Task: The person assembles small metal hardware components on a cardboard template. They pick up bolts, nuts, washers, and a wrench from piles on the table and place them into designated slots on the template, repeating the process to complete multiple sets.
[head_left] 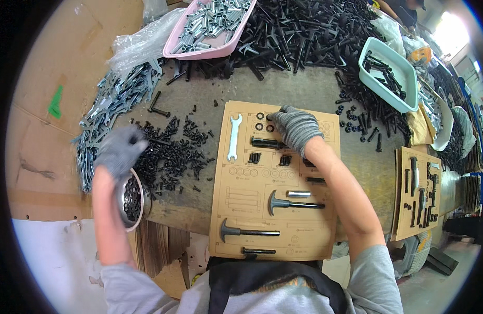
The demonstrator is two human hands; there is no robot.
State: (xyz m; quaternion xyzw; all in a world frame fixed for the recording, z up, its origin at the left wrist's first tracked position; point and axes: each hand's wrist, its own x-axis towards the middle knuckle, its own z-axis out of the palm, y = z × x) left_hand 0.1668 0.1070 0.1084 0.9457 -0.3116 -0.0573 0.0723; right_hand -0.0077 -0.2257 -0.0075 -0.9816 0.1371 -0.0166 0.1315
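Fingertips of the gloved right hand (296, 125) pinch, probably, a black washer on the brown cardboard template (275, 180); seat it squarely. Blurred left hand (118, 152) looks loosely spread.

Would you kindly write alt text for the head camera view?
A person's gloved right hand sets black washers onto a cardboard template holding a wrench and bolts, while the blurred left hand reaches into a pile of black screws.
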